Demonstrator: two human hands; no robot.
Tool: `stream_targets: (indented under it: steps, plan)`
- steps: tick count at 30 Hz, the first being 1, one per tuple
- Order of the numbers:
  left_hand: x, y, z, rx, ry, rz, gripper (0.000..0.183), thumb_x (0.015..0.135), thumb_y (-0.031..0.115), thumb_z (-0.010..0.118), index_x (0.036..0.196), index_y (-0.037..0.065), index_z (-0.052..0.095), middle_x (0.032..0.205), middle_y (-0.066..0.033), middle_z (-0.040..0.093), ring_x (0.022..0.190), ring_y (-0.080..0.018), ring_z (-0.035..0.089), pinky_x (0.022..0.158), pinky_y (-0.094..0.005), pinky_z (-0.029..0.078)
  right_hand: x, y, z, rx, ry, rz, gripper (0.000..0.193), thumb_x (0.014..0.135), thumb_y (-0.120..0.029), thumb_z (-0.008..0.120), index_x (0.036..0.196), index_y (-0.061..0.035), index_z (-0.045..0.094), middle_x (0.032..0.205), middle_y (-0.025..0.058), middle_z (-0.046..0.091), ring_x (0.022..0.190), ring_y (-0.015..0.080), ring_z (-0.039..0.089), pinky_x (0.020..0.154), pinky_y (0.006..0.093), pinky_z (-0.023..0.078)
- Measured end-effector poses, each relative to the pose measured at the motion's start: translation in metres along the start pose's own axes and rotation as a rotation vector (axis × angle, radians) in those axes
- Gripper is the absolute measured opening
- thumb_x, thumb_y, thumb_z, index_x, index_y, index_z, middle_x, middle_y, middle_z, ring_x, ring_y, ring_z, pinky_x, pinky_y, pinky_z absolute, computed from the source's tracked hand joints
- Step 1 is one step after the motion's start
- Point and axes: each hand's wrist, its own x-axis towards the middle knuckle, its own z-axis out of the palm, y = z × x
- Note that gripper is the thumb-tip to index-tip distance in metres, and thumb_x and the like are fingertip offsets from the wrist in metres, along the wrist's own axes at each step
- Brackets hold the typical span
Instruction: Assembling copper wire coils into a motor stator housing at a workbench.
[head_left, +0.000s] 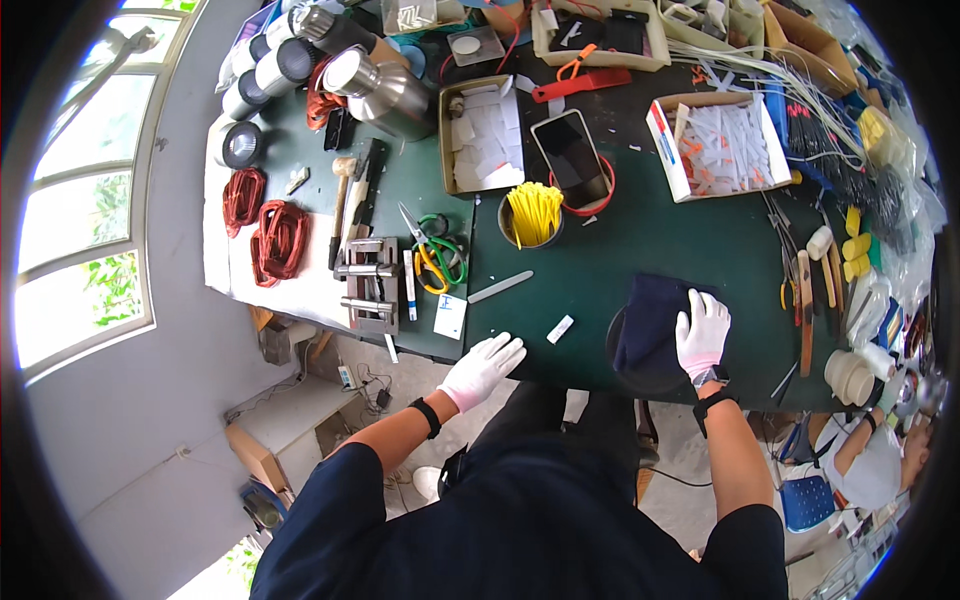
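Observation:
At the front edge of the green table, my left hand in a white glove lies flat, fingers stretched out, holding nothing. My right hand, gloved too, rests with its fingers extended on the right side of a folded dark navy cloth. Under the cloth shows part of a round dark object whose kind I cannot tell. A small white piece with a dark mark lies between my hands. Beyond it stands a cup of yellow strips, beside a phone.
On the left are a metal vise, scissors, a hammer, red wire coils and a steel bottle. Boxes of white pieces stand at the back. Pliers lie right; another person sits beyond.

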Motion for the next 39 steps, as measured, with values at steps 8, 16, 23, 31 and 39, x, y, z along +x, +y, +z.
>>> stream_targets:
  steps: [8, 16, 23, 31, 39]
  plan:
    - [-0.027, -0.004, 0.019, -0.191, 0.154, 0.060, 0.045, 0.090, 0.009, 0.058, 0.135, 0.007, 0.066, 0.145, -0.0095, 0.062, 0.140, -0.0298, 0.053, 0.115, -0.0431, 0.045, -0.001, 0.000, 0.002, -0.017, -0.001, 0.003, 0.046, 0.091, -0.024, 0.066, 0.133, -0.0056, 0.061, 0.125, 0.0148, 0.062, 0.115, 0.0385, 0.058, 0.100, 0.0529, 0.045]
    - [-0.035, -0.002, -0.003, -0.343, 0.194, -0.007, 0.033, 0.089, 0.004, 0.062, 0.121, 0.006, 0.072, 0.126, -0.0126, 0.073, 0.119, -0.0287, 0.070, 0.096, -0.0363, 0.058, 0.001, 0.001, 0.001, -0.005, 0.007, -0.005, 0.047, 0.092, -0.024, 0.066, 0.134, -0.0059, 0.061, 0.123, 0.0146, 0.061, 0.114, 0.0379, 0.058, 0.100, 0.0525, 0.045]
    - [0.078, -0.107, -0.115, -0.463, 0.746, -0.415, 0.029, 0.095, 0.004, 0.068, 0.123, -0.001, 0.071, 0.120, -0.0184, 0.074, 0.107, -0.0307, 0.074, 0.093, -0.0339, 0.057, 0.000, 0.001, 0.001, 0.015, 0.004, 0.002, 0.047, 0.091, -0.022, 0.066, 0.135, -0.0051, 0.061, 0.125, 0.0152, 0.062, 0.115, 0.0385, 0.058, 0.100, 0.0526, 0.045]
    - [0.131, -0.133, -0.147, -0.409, 0.532, -0.720, 0.061, 0.090, 0.018, 0.076, 0.145, 0.008, 0.054, 0.110, -0.0161, 0.074, 0.104, -0.0333, 0.072, 0.094, -0.0421, 0.055, -0.002, 0.003, 0.000, 0.034, 0.011, 0.011, 0.048, 0.090, -0.022, 0.066, 0.134, -0.0040, 0.062, 0.124, 0.0159, 0.062, 0.114, 0.0389, 0.058, 0.100, 0.0525, 0.045]
    - [0.143, -0.175, -0.144, -0.232, 0.506, -0.839, 0.039, 0.092, 0.043, 0.075, 0.111, 0.009, 0.074, 0.097, -0.0187, 0.076, 0.093, -0.0397, 0.072, 0.083, -0.0441, 0.055, -0.001, 0.002, 0.001, 0.050, -0.010, 0.010, 0.048, 0.090, -0.022, 0.066, 0.134, -0.0040, 0.062, 0.125, 0.0163, 0.062, 0.114, 0.0395, 0.058, 0.101, 0.0529, 0.044]
